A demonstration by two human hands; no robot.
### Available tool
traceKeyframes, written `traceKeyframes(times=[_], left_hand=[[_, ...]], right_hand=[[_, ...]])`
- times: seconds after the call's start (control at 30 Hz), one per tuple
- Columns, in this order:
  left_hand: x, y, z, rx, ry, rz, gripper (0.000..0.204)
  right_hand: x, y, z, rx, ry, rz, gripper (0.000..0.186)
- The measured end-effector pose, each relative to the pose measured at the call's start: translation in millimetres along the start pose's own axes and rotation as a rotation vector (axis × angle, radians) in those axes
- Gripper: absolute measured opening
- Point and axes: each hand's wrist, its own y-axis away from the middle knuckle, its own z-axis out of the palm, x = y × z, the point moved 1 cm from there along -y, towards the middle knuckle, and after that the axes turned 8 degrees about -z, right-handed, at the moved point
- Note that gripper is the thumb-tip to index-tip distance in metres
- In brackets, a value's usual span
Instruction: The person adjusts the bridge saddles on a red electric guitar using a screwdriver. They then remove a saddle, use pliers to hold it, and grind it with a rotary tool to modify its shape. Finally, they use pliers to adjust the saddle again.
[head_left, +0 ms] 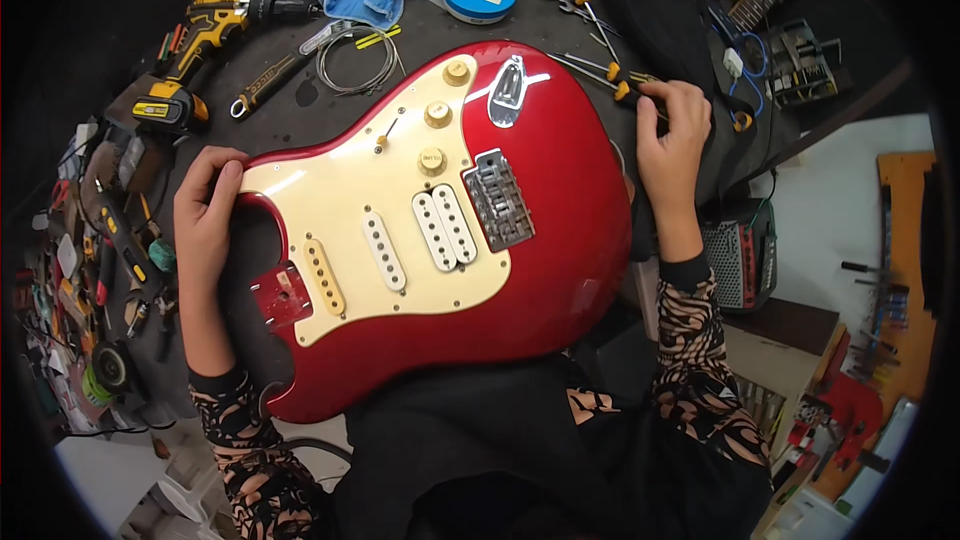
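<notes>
While its length slants, the guitar [450,287] points left.

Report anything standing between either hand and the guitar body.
Nothing visible bars the left hand: it grips the guitar body. A yellow-and-black tool lies between the right hand and the body's edge.

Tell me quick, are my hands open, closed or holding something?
Left hand: closed, holding the red guitar body.
Right hand: curled at a black-and-yellow tool handle; grip can't be told.
</notes>
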Motion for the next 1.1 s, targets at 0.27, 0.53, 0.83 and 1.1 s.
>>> traceKeyframes(times=[0.27, 0.53, 0.83, 1.1], left_hand=[[5, 11, 0, 0.054, -0.050, 0.018, 0.015], [19, 15, 4, 0.085, -0.202, 0.121, 0.019], [-22, 14, -18, 0.135, -0.019, 0.033, 0.026], [65, 90, -33, 0.274, -0.156, -0.018, 0.016]], right_hand=[[8, 9, 4, -0.029, -0.033, 0.120, 0.019], [33, 14, 7, 0.123, -0.352, 0.344, 0.021], [38, 20, 9, 0.090, -0.331, 0.188, 0.025], [-9, 18, -29, 0.121, -0.389, -0.085, 0.017]])
